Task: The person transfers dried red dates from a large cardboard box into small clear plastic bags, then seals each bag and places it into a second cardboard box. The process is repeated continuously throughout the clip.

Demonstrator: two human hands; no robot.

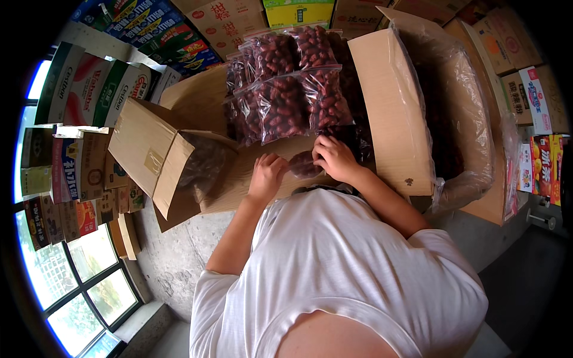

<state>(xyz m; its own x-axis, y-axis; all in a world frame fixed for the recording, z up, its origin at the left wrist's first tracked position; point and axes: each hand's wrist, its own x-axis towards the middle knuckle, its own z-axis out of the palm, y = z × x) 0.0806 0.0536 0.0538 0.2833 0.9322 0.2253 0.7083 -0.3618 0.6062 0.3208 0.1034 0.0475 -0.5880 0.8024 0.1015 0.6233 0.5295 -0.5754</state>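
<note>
Close to my body, a clear plastic bag of dark red dried fruit, apparently jujubes (305, 166), lies between my hands. My left hand (268, 174) pinches its top edge at one side. The fingers of my right hand (333, 157) grip the same edge at the other side; whether the seal is closed cannot be made out. Just beyond are several filled zip bags of the same fruit (282, 109), stacked in rows on a cardboard surface (250, 168).
To the right stands an open carton (389, 107) with a plastic liner (474, 134) and dark contents. On the left, a smaller open carton (147, 138) holds clear plastic (203, 159). Printed product boxes (85, 89) are piled by the window (80, 277); more cartons (224, 22) line the back.
</note>
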